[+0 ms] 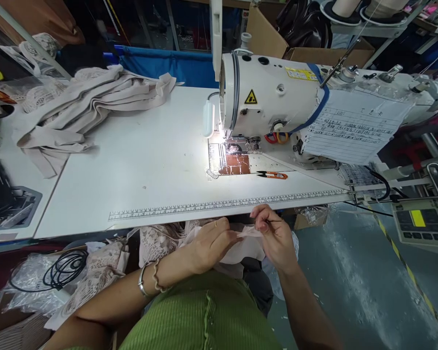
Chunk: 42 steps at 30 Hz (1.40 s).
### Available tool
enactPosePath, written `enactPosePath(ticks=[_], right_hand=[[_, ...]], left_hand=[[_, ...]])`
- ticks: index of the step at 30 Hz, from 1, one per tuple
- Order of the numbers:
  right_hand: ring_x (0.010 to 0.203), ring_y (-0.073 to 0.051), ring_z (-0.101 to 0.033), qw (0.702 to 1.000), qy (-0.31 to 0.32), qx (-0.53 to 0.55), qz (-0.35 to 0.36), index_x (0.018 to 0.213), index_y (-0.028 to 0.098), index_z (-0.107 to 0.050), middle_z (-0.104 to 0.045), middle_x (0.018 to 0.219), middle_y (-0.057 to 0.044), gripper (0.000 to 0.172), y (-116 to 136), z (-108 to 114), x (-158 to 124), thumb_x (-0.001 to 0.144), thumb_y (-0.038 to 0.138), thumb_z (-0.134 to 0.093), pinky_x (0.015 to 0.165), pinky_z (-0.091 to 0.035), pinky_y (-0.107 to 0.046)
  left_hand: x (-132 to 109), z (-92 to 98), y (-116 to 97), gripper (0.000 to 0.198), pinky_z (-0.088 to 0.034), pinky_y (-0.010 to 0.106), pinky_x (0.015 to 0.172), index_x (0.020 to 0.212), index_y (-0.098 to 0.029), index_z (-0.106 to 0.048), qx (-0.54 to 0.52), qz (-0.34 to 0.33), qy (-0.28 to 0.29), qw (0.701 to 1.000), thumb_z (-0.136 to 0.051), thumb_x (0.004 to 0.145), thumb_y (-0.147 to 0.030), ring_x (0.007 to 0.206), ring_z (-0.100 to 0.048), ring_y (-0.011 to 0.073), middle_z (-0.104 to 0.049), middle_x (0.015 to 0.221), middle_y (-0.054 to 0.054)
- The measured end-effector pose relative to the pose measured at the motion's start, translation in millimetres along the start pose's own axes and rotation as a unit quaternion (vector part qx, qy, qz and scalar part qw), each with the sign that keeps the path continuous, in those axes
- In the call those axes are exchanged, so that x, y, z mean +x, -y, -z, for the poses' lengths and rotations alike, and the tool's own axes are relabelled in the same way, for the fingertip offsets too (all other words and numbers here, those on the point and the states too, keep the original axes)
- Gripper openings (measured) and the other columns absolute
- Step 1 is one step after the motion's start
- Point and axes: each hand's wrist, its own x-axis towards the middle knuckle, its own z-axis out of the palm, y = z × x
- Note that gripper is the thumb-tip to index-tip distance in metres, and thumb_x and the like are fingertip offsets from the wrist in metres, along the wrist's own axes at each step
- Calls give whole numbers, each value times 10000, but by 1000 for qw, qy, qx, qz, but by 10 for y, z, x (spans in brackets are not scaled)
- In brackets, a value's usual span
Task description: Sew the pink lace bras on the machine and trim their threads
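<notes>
My left hand (213, 243) is closed on the edge of a pale pink fabric piece (248, 232), just below the table's front edge. At the other end of that edge, my right hand (275, 236) pinches the same fabric. A thin dark thing shows by the right fingers, too small to make out. The fabric stretches between both hands and hangs over my lap. Beige lace (158, 243) lies left of it, partly behind my left arm. Beyond the hands stands a white sewing machine (270, 97) with its lamp lit.
A printed ruler scale (204, 207) runs along the white table's (149, 160) front. Orange thread snips (273, 175) lie near the needle plate. Beige fabric strips (95, 104) are heaped at the back left. A control panel (419, 223) sits right. Bagged cable and lace fill the lower left.
</notes>
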Motion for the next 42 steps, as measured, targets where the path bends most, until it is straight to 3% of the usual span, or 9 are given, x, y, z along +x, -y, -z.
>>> enactPosePath(ticks=[3,6,12,16,19,23,27,34,42], right_hand=[[666,-178,-514,995,75,59,-19,804,253,-490,-547,733,-6,349,-52,-23,-40,1034,509,-432,643,-414,-331],[632,-182,-468,987,55,-150,25,773,252,-478,-497,666,7,331,-136,178,-76,1039,439,-418,644,-390,-339],[647,-226,-474,841,-105,-531,-29,655,243,-458,-518,609,-44,350,-324,944,-133,991,336,-441,621,-345,-359],[659,-179,-536,896,-126,-421,60,847,223,-601,-603,755,-36,219,-140,656,-126,1011,331,-503,606,-405,-315],[704,-164,-550,948,-11,-301,104,931,232,-631,-565,812,-30,149,25,246,-80,1007,321,-540,597,-434,-288],[615,-129,-466,957,-16,-274,92,758,232,-508,-458,710,19,253,58,35,-24,1010,208,-521,548,-395,-262],[697,-145,-484,932,-69,-320,153,948,236,-578,-495,833,-10,56,28,58,-43,998,217,-561,603,-428,-284],[765,-174,-434,876,-52,-433,208,901,228,-615,-475,847,-17,89,20,-22,-116,924,183,-689,702,-384,-341],[819,-202,-565,980,-25,-167,104,864,258,-465,-570,863,-29,171,16,-15,-31,1028,222,-431,724,-443,-353]], left_hand=[[69,-3,-50,126,-394,215,556,976,-150,-624,-56,89,10,994,-507,1007,-115,632,-469,116,-489,742,-5],[128,39,-56,227,-407,186,553,935,-164,-708,-116,159,39,980,-498,1000,-107,641,-509,107,-478,725,-6],[219,184,-18,197,-444,208,600,800,-156,-683,-298,348,100,883,-550,945,-163,702,-567,124,-587,805,31],[290,175,-61,198,-385,200,557,811,-155,-647,-334,425,137,830,-530,948,-238,627,-503,105,-578,748,7],[320,144,-86,205,-379,210,565,890,-148,-716,-328,431,141,828,-535,928,-236,627,-506,108,-576,757,13],[319,134,-72,230,-382,223,583,854,-146,-762,-345,433,146,820,-569,908,-260,635,-521,118,-560,725,17],[308,144,-37,227,-387,222,573,852,-141,-757,-361,474,133,792,-601,901,-298,625,-536,114,-594,766,25],[321,144,-61,239,-405,217,600,886,-144,-783,-307,433,130,837,-564,901,-239,633,-527,113,-588,726,20],[290,155,-47,231,-408,219,609,822,-143,-728,-268,391,144,869,-536,931,-210,623,-524,113,-605,747,23]])
